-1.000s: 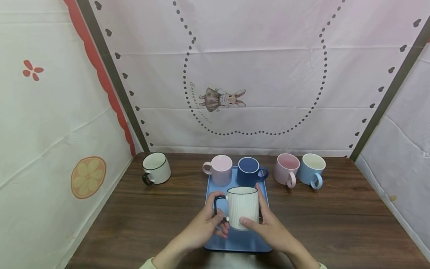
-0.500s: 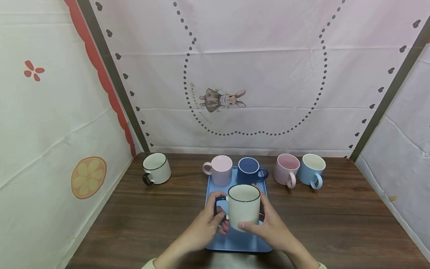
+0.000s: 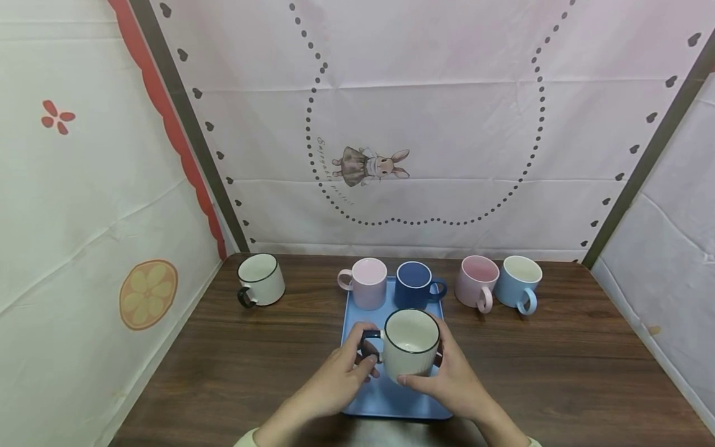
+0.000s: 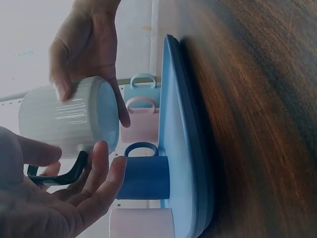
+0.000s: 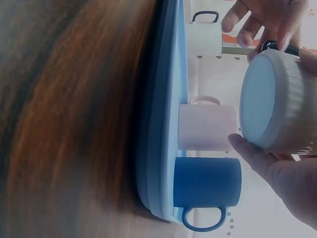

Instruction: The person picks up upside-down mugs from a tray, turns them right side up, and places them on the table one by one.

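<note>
A white ribbed mug (image 3: 410, 355) with a dark rim is held in the air over the blue tray (image 3: 398, 402), its mouth tilted toward me in the head view. My left hand (image 3: 347, 374) pinches its dark handle (image 4: 63, 174) between thumb and fingers. Around the other side of the body, my right hand (image 3: 451, 377) grips it, thumb low on the front. The mug's pale underside (image 5: 258, 99) shows in the right wrist view. On the tray's far end stand a pale pink mug (image 3: 368, 292) and a dark blue mug (image 3: 413, 290), side by side.
To the tray's right stand a pink mug (image 3: 476, 284) and a light blue mug (image 3: 516, 282). Another white mug (image 3: 260, 282) with a black rim and handle is at the far left of the wooden table (image 3: 268, 341). Fabric walls (image 3: 447, 136) enclose the table's back and sides.
Both hands have tilted the white mug toward the head camera, so its mouth and inside now show. It has shifted slightly right. The other mugs have stayed put.
</note>
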Demonstrator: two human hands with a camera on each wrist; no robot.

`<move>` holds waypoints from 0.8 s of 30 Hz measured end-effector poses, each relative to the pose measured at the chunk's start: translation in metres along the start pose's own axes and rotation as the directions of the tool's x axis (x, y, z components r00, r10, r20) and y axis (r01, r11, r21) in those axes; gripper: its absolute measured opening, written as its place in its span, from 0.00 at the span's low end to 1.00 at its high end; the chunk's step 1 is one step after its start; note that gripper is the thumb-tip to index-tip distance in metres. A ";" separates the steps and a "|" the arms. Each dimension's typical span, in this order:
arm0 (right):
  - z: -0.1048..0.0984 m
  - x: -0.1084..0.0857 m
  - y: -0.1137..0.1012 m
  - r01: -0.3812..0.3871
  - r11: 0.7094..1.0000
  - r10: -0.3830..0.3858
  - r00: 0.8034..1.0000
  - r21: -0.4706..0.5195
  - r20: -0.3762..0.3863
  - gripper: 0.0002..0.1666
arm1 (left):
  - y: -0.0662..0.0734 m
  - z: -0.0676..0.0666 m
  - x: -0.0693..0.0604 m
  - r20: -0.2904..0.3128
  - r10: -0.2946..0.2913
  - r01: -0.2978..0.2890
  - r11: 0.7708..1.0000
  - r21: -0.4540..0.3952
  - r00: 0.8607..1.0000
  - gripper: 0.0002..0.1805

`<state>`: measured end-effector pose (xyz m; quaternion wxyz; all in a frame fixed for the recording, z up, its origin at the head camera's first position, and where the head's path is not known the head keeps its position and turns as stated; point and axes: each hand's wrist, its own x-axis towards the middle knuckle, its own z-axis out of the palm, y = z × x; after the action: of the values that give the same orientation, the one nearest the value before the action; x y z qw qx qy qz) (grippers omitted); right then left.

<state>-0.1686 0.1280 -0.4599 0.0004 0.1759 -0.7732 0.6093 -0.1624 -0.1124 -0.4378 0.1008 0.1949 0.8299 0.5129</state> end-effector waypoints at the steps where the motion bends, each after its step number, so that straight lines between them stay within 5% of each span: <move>1: 0.000 0.000 0.000 0.001 1.000 -0.001 1.000 -0.004 -0.005 0.61 | 0.000 0.000 0.000 -0.006 0.002 -0.002 1.000 0.013 1.000 0.20; 10: 0.001 -0.002 0.001 0.007 1.000 -0.007 1.000 -0.030 -0.016 0.62 | 0.008 -0.004 0.000 -0.034 0.000 -0.001 0.999 -0.034 0.999 0.10; 24: 0.005 -0.005 0.000 0.052 0.998 -0.053 0.998 -0.028 -0.024 0.64 | 0.006 -0.004 0.006 0.006 -0.025 0.025 0.981 -0.194 1.000 0.21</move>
<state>-0.1622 0.1243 -0.4619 0.0284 0.1887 -0.7765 0.6006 -0.1682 -0.1109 -0.4300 0.1270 0.1747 0.7782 0.5897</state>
